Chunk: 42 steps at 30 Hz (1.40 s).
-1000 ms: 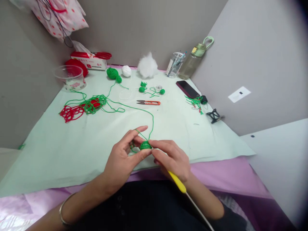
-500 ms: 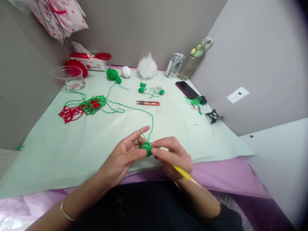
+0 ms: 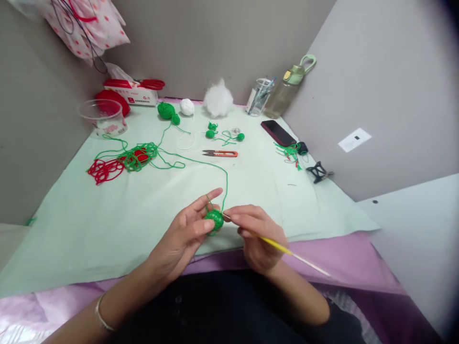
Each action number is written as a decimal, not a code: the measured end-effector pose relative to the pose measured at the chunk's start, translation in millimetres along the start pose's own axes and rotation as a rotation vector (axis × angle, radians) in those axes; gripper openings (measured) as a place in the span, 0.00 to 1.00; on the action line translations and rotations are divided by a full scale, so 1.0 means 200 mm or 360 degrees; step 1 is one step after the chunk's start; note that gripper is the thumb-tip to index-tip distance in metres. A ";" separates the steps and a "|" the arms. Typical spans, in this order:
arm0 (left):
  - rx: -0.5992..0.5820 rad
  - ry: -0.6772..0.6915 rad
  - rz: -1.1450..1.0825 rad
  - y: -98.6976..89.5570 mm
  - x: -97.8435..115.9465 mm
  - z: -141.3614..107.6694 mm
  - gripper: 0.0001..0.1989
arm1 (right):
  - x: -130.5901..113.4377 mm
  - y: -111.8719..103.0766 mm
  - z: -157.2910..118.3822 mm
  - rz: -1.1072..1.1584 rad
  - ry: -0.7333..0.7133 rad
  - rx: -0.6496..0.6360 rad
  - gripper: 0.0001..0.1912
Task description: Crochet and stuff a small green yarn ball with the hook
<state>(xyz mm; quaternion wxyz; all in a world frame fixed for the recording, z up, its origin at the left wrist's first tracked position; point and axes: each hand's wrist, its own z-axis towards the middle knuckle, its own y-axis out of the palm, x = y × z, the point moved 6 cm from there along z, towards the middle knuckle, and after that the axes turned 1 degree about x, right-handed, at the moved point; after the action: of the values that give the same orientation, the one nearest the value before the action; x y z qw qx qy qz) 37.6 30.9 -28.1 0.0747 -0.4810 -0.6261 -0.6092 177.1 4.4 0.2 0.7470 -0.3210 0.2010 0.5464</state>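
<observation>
A small round green crochet piece (image 3: 214,220) is pinched in my left hand (image 3: 190,227), with green yarn looped over the raised index finger. My right hand (image 3: 263,234) grips a crochet hook (image 3: 276,245) with a yellow handle and a pale shaft end. The hook's thin tip meets the right upper edge of the piece; whether it sits inside a stitch I cannot tell. From the piece a green yarn strand (image 3: 226,184) runs up and left to a loose tangle of green yarn (image 3: 143,155) on the cloth.
Orange thread snips (image 3: 220,153) lie beyond my hands, with small green crochet pieces (image 3: 210,134) behind them. Along the back stand white stuffing (image 3: 218,99), a pen cup (image 3: 258,98) and a bottle (image 3: 285,93). A phone (image 3: 278,133) lies right; a clear tub (image 3: 107,122) stands left.
The crochet piece has shifted slightly left and turned in my left hand. My right hand has tilted the hook, so more of its handle and rear shaft shows.
</observation>
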 end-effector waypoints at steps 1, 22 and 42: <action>0.0002 0.0029 0.0018 -0.01 0.01 0.01 0.31 | 0.00 -0.01 0.01 0.0120 0.0023 0.0059 0.16; -0.0117 -0.0126 0.0019 -0.02 0.00 0.03 0.19 | 0.15 0.00 0.06 0.1211 0.0937 0.0169 0.07; 0.0090 0.0245 0.0900 -0.03 0.09 0.00 0.29 | 0.05 -0.01 0.07 0.0446 0.0392 0.0042 0.09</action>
<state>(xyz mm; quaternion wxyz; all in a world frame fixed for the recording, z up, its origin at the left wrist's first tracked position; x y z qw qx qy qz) 24.2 40.1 -19.9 0.3020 -0.5865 -0.4765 -0.5812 181.6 20.0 4.4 0.6375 -0.3446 0.3408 0.5990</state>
